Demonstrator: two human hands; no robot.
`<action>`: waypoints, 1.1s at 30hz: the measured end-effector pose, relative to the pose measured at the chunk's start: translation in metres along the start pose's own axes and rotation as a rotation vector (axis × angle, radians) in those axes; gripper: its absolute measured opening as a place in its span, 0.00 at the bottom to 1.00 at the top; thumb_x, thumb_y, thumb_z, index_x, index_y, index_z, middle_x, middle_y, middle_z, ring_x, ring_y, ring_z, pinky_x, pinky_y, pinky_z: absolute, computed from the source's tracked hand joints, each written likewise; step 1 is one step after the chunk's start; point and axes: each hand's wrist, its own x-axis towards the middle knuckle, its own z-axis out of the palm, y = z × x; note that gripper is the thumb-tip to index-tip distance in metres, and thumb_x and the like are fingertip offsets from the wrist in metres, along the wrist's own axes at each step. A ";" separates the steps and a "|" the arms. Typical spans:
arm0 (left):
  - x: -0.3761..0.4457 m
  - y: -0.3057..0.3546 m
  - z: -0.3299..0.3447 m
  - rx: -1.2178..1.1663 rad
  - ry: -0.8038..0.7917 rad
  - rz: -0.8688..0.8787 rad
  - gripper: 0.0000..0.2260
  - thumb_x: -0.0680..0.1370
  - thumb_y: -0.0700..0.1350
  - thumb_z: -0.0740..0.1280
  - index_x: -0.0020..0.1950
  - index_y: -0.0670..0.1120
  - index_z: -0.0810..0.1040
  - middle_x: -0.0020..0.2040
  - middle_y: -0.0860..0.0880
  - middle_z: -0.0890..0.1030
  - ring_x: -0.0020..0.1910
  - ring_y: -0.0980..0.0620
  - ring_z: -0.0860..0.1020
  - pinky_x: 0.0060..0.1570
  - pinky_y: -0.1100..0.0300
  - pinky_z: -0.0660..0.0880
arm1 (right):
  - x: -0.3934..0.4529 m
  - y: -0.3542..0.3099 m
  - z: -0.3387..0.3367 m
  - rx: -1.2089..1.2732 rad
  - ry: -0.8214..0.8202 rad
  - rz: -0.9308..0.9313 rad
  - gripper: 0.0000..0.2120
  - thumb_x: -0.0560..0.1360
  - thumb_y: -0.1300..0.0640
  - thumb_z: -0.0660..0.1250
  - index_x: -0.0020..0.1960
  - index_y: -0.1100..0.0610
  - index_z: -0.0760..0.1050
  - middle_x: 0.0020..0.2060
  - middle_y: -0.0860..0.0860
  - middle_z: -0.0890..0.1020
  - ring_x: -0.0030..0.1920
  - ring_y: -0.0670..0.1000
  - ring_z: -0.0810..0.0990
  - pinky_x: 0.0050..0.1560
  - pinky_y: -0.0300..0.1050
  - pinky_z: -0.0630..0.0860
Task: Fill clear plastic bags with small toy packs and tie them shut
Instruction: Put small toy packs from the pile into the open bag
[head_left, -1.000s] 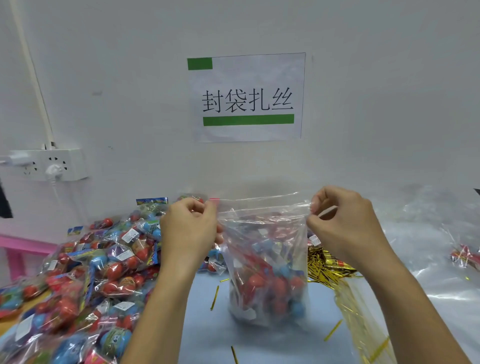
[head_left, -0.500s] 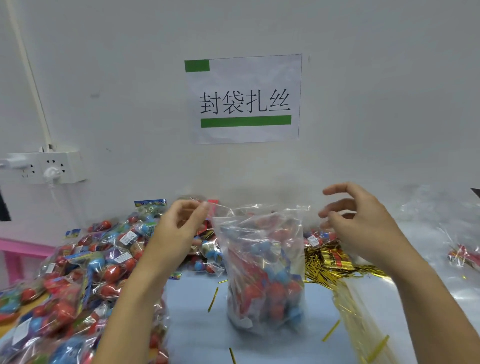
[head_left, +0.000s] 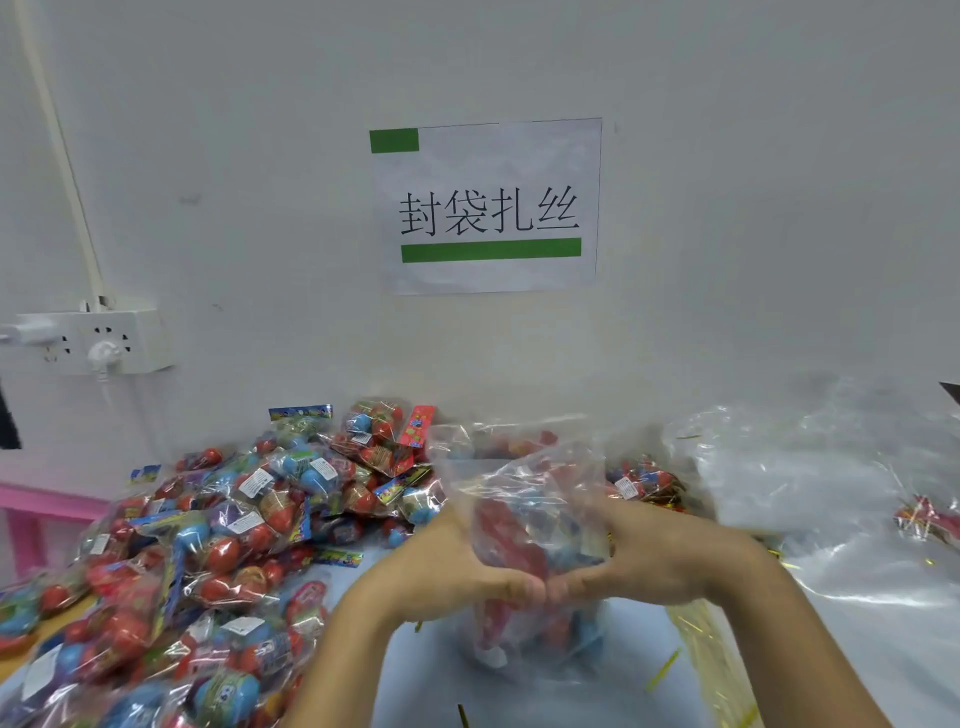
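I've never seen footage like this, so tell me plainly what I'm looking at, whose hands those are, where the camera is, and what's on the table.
There is no machine here. A person wears a camera on their head, looking forward and down, so you see their own arms. The left hand and right hand squeeze a clear plastic bag filled with red and blue toys, thumbs meeting at the front. It stands on a pale blue table. To the left is a heap of toy packs; gold twist ties lie to the right. A paper sign hangs on the wall.
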 end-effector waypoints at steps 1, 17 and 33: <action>0.002 0.000 0.004 -0.051 0.025 0.020 0.39 0.63 0.47 0.81 0.70 0.53 0.68 0.59 0.51 0.82 0.57 0.56 0.81 0.58 0.57 0.78 | 0.003 -0.001 0.003 -0.034 0.016 -0.013 0.38 0.73 0.36 0.71 0.77 0.36 0.58 0.69 0.35 0.69 0.67 0.42 0.69 0.61 0.35 0.66; 0.019 -0.001 0.023 -0.350 0.400 0.157 0.07 0.73 0.42 0.77 0.49 0.47 0.83 0.44 0.49 0.86 0.44 0.53 0.85 0.41 0.64 0.78 | 0.011 -0.011 0.011 0.076 0.085 -0.129 0.08 0.78 0.40 0.64 0.51 0.41 0.78 0.40 0.44 0.80 0.41 0.47 0.79 0.50 0.53 0.77; 0.019 0.006 0.034 -0.138 0.308 0.239 0.22 0.79 0.34 0.62 0.54 0.63 0.80 0.41 0.60 0.84 0.36 0.65 0.80 0.37 0.73 0.73 | 0.022 -0.025 0.006 0.338 0.723 -0.119 0.08 0.74 0.56 0.76 0.40 0.44 0.83 0.39 0.41 0.86 0.42 0.39 0.83 0.46 0.39 0.80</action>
